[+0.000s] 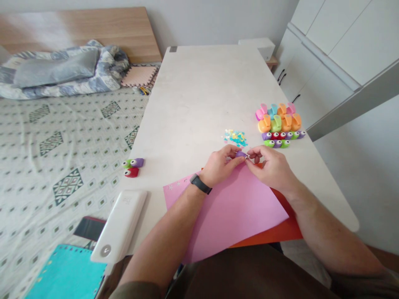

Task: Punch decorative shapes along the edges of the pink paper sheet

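Note:
My left hand (pixel 220 165) and my right hand (pixel 270 165) meet over the far edge of a pink paper sheet (pixel 227 211). Both pinch a small purple paper punch (pixel 240 154) between thumb and fingers. A black watch band circles my left wrist. An orange-red sheet (pixel 280 232) lies under the pink one. Just beyond my hands sits a little pile of punched confetti shapes (pixel 235 137) in teal and yellow.
Rows of colourful punches (pixel 279 123) stand at the right of the white table (pixel 199 91). Three small punches (pixel 133 166) lie at the left edge. A white power bank (pixel 120 226) overhangs the near left corner. A bed with a teal sheet (pixel 67 274) lies left; cabinets stand right.

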Action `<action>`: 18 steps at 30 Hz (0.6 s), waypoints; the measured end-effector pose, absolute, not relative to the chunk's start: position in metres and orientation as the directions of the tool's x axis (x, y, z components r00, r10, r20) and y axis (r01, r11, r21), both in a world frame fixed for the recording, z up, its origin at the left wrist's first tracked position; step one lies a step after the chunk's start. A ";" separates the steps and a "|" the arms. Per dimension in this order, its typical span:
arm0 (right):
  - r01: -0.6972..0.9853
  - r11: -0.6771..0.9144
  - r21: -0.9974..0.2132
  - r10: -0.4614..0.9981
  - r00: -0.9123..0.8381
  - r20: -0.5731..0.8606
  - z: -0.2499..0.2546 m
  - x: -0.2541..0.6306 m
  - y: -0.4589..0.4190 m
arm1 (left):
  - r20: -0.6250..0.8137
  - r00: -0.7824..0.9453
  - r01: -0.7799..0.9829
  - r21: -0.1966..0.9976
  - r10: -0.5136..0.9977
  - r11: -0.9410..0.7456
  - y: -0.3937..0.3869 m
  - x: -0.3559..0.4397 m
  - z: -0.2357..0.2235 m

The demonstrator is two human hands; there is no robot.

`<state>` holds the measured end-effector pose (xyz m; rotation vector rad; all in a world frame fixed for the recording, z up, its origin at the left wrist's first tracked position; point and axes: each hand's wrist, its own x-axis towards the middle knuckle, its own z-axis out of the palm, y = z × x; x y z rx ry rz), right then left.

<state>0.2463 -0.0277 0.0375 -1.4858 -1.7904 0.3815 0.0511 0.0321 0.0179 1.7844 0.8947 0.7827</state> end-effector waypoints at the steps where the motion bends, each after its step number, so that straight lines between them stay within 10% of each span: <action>1: 0.697 0.265 -0.666 0.937 -0.025 0.347 0.037 0.247 -0.027 | 0.118 0.532 0.232 0.932 0.838 -0.279 0.032 0.051 0.017; 18: 0.613 0.159 -0.774 0.987 -0.087 0.134 0.032 0.253 -0.023 | 0.121 0.577 0.230 0.925 0.808 -0.303 0.029 0.049 0.028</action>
